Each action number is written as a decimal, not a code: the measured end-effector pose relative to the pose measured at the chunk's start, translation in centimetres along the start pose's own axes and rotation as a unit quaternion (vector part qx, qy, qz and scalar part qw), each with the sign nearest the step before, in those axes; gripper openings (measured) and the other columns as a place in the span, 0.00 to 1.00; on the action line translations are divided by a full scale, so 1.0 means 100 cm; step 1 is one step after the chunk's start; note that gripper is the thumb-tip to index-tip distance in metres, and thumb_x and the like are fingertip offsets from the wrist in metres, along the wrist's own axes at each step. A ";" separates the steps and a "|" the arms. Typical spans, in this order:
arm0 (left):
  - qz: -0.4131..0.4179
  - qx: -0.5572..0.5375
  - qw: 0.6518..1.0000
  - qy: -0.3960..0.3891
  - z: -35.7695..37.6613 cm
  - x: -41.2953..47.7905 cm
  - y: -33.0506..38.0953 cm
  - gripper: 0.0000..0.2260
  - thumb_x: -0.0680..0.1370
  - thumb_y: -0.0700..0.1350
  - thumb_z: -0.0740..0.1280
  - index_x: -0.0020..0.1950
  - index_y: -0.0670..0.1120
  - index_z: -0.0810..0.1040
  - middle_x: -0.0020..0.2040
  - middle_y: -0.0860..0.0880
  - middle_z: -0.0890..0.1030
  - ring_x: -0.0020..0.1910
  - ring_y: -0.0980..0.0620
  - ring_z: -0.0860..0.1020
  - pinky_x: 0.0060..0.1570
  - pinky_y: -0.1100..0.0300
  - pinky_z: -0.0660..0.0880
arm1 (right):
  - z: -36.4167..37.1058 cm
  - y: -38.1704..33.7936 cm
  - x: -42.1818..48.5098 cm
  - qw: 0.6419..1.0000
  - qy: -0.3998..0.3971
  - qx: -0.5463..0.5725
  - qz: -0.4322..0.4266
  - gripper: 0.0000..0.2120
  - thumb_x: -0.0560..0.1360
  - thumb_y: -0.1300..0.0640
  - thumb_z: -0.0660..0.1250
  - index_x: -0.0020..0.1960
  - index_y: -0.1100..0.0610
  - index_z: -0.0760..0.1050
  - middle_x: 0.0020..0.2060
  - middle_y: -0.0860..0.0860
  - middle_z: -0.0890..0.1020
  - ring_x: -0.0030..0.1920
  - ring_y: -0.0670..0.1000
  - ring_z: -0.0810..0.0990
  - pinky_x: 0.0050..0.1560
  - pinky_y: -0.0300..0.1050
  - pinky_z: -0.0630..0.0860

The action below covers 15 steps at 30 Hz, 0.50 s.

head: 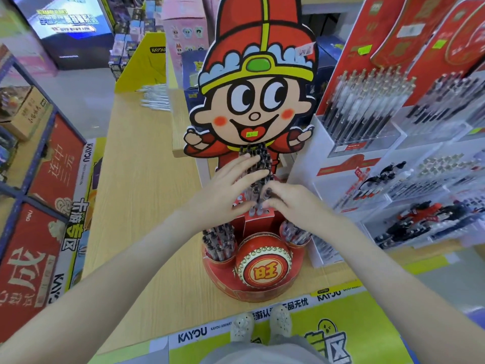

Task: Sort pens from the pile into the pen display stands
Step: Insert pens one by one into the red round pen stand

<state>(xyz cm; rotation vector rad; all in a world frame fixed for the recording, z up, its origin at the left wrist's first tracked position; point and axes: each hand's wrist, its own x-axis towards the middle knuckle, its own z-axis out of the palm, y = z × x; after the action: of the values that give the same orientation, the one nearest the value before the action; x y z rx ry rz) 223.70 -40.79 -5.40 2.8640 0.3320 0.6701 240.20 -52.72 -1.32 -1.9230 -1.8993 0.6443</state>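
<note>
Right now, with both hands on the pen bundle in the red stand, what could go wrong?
1. The left hand only presses flat on the pen bundle while the right hand pinches it low; loose pens may slip out.
2. Both wrists hang close to the side pen cups; a dip could knock those pens.
3. Pushing back may tip the cardboard cutout.

Left of the left hand: bare wooden counter, open passage.
Beyond both hands: upright cardboard figure blocks, just behind the packed pens.
Right of the right hand: clear pen racks near, narrow gap.
Nearer than the hands: filled pen cups and red drum under the wrists.
</note>
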 end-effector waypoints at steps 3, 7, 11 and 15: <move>0.006 0.008 1.000 0.008 0.001 0.000 -0.002 0.26 0.79 0.52 0.64 0.74 0.44 0.66 0.75 0.42 0.64 0.76 0.43 0.58 0.76 0.58 0.50 | 0.012 -0.003 -0.003 0.999 0.049 -0.005 0.000 0.09 0.79 0.54 0.62 0.52 0.59 0.68 0.34 0.44 0.73 0.40 0.50 0.74 0.37 0.44 0.64; -0.005 0.033 0.999 0.001 0.001 -0.003 0.001 0.26 0.78 0.52 0.64 0.74 0.45 0.65 0.75 0.42 0.63 0.76 0.44 0.58 0.75 0.54 0.53 | 0.022 -0.006 -0.010 0.992 0.102 0.057 0.043 0.10 0.79 0.56 0.62 0.56 0.58 0.64 0.49 0.54 0.82 0.51 0.53 0.79 0.49 0.45 0.73; -0.022 0.061 0.998 -0.004 0.002 -0.006 0.008 0.27 0.79 0.52 0.62 0.75 0.45 0.63 0.76 0.42 0.62 0.77 0.44 0.57 0.75 0.49 0.55 | 0.026 0.001 -0.010 0.993 0.111 -0.024 0.038 0.09 0.79 0.53 0.62 0.51 0.58 0.66 0.42 0.55 0.81 0.44 0.58 0.79 0.42 0.51 0.73; -0.086 0.054 0.995 0.011 -0.003 -0.012 0.024 0.28 0.79 0.53 0.60 0.77 0.45 0.60 0.77 0.43 0.61 0.77 0.44 0.56 0.75 0.50 0.54 | 0.023 0.003 -0.016 0.991 0.123 -0.032 0.043 0.11 0.78 0.51 0.63 0.57 0.57 0.70 0.50 0.53 0.79 0.51 0.54 0.77 0.48 0.47 0.72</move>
<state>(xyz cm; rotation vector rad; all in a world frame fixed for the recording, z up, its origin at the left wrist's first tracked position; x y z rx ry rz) 222.96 -43.41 -5.10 2.8870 0.6276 0.6699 239.23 -54.45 -3.26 -2.0286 -1.7113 0.3531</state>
